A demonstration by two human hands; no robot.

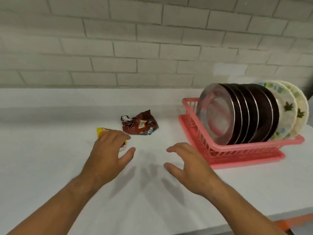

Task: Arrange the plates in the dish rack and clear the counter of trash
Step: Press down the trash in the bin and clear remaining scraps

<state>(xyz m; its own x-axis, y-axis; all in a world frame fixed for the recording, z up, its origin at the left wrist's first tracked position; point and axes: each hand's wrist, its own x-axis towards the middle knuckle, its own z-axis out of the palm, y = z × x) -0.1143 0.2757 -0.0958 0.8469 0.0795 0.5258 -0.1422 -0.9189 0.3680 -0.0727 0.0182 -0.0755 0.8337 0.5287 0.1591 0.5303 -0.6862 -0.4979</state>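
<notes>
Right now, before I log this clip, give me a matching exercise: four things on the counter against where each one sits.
Things:
1. brown wrapper
2. yellow wrapper
3. steel plate
4. floral plates

Places:
a. left end of the row in the pink dish rack
b. partly covered by the left hand
c. right end of that same row
d. lying loose on the counter, untouched

Pairs: 1-d, 2-b, 3-a, 4-c.
</notes>
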